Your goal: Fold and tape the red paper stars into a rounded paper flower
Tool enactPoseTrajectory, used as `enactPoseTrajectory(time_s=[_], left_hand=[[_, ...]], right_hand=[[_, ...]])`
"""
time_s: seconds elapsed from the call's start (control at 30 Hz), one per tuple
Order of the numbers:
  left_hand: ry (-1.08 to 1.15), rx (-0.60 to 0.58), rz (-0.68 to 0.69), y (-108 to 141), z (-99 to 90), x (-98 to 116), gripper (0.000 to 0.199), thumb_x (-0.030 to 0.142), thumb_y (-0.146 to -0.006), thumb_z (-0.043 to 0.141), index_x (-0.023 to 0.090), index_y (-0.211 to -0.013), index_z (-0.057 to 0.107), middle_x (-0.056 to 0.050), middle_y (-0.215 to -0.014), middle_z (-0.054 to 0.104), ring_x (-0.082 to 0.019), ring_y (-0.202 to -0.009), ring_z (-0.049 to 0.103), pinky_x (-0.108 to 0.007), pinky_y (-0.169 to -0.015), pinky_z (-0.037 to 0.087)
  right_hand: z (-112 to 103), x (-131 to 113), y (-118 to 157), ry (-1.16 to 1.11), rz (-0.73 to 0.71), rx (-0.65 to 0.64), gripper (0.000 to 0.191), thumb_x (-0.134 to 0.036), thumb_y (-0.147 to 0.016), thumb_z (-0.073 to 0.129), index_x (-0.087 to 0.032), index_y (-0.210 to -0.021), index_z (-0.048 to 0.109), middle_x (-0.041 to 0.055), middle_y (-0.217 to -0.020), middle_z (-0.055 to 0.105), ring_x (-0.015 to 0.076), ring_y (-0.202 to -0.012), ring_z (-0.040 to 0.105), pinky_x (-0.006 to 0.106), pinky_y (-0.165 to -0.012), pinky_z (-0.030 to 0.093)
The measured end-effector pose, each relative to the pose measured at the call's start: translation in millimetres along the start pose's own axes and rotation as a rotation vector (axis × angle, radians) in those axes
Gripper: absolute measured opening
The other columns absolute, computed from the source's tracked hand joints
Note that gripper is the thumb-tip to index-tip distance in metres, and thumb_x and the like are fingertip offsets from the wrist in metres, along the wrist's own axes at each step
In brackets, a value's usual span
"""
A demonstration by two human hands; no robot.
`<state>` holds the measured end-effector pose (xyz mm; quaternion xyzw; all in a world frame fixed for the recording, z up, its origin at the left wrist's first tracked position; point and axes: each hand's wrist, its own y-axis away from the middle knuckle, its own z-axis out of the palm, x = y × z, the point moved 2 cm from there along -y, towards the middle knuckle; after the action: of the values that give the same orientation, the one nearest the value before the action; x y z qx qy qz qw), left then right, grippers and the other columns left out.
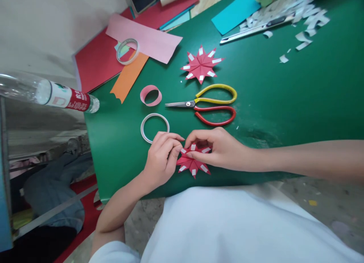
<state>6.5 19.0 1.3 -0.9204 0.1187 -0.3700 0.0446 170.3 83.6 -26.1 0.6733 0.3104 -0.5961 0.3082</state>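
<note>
A red folded paper star (193, 165) with white strips on its points lies near the table's front edge. My left hand (164, 156) is at its left, thumb and fingers pinched at the upper left point. From the right, my right hand (217, 147) holds the star between thumb and forefinger, covering part of its right side. Farther back lies a second red star (201, 64), also with white strips. Scissors (189, 104) with one yellow and one red handle rest between the two stars. A roll of white tape (155, 115) stands just behind my left hand.
A pink paper ring (142, 96), an orange strip (128, 77), pink paper (153, 41) and another tape roll (137, 52) lie at the back left. A bottle (61, 96) juts over the left edge. A cutter (256, 29), blue paper (234, 13) and white scraps (303, 37) are at the back right.
</note>
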Motion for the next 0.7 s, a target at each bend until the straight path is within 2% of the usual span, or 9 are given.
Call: enactPoseTrajectory(time_s=[0.1, 0.2, 0.27, 0.37, 0.47, 0.57, 0.63, 0.7], left_hand=[[0.025, -0.026, -0.043, 1.3, 0.6, -2.0, 0.014, 0.019, -0.094, 0.048, 0.017, -0.083, 0.056, -0.007, -0.099, 0.067, -0.017, -0.095, 0.058, -0.033, -0.087, 0.046], [0.009, -0.011, -0.052, 2.7, -0.5, -3.8, 0.011, 0.022, -0.093, 0.049, 0.017, -0.1, 0.056, -0.008, -0.105, 0.066, -0.018, -0.1, 0.058, -0.034, -0.09, 0.046], [-0.054, 0.015, -0.029, 3.2, -2.4, -4.6, 0.016, 0.022, -0.093, 0.049, 0.017, -0.107, 0.055, -0.008, -0.107, 0.066, -0.019, -0.102, 0.058, -0.035, -0.091, 0.046], [-0.212, 0.051, 0.004, 3.0, -6.7, -6.1, 0.017, 0.017, -0.091, 0.048, 0.017, -0.106, 0.055, -0.009, -0.107, 0.063, -0.021, -0.103, 0.056, -0.037, -0.092, 0.045], [-0.418, 0.055, -0.04, 2.4, -11.5, -9.1, 0.023, 0.013, -0.085, 0.05, 0.014, -0.108, 0.052, -0.013, -0.107, 0.059, -0.026, -0.101, 0.053, -0.042, -0.091, 0.044], [-0.58, -0.026, -0.131, 2.2, -13.7, -13.1, 0.027, 0.015, -0.08, 0.054, 0.011, -0.107, 0.05, -0.017, -0.105, 0.055, -0.031, -0.099, 0.05, -0.045, -0.086, 0.043], [-0.639, -0.097, -0.169, 2.5, -13.4, -15.1, 0.022, 0.016, -0.08, 0.053, 0.012, -0.102, 0.051, -0.016, -0.102, 0.054, -0.031, -0.097, 0.049, -0.043, -0.082, 0.043], [-0.681, -0.144, -0.178, 2.9, -12.4, -15.8, 0.013, 0.014, -0.082, 0.05, 0.014, -0.096, 0.052, -0.014, -0.1, 0.054, -0.029, -0.094, 0.05, -0.041, -0.078, 0.042]], right_hand=[[-0.2, 0.6, -0.3, -0.009, 0.006, 0.015, 0.01, -0.023, -0.08, 0.063, -0.015, -0.086, 0.063, -0.0018, -0.071, 0.064, 0.007, -0.06, 0.057, 0.017, -0.057, 0.044], [0.3, -0.2, 0.1, -0.019, 0.011, 0.027, 0.01, -0.024, -0.082, 0.063, -0.015, -0.086, 0.061, -0.002, -0.071, 0.062, 0.0071, -0.06, 0.057, 0.017, -0.056, 0.045], [0.3, -1.0, 0.9, -0.014, 0.011, 0.033, 0.01, -0.024, -0.083, 0.062, -0.015, -0.087, 0.059, -0.0023, -0.071, 0.062, 0.0074, -0.061, 0.058, 0.017, -0.056, 0.045], [-1.6, -1.2, 1.8, 0.052, -0.011, 0.055, 0.011, -0.026, -0.086, 0.06, -0.016, -0.091, 0.056, -0.0017, -0.073, 0.063, 0.0086, -0.063, 0.06, 0.018, -0.058, 0.048], [-5.1, 0.1, 1.3, 0.241, -0.129, 0.103, 0.015, -0.027, -0.086, 0.059, -0.017, -0.097, 0.056, 0.0017, -0.085, 0.066, 0.0119, -0.073, 0.063, 0.022, -0.064, 0.051], [-8.0, 1.7, 1.1, 0.44, -0.302, 0.175, 0.025, -0.024, -0.086, 0.058, -0.017, -0.109, 0.053, 0.0082, -0.107, 0.065, 0.0177, -0.097, 0.063, 0.03, -0.081, 0.054], [-9.5, 1.6, 1.1, 0.527, -0.386, 0.198, 0.03, -0.022, -0.087, 0.057, -0.016, -0.115, 0.049, 0.0114, -0.116, 0.062, 0.0198, -0.11, 0.059, 0.034, -0.091, 0.053], [-12.0, -0.4, 0.6, 0.59, -0.435, 0.205, 0.03, -0.02, -0.087, 0.055, -0.016, -0.116, 0.049, 0.0127, -0.118, 0.06, 0.0204, -0.115, 0.057, 0.035, -0.094, 0.052]])
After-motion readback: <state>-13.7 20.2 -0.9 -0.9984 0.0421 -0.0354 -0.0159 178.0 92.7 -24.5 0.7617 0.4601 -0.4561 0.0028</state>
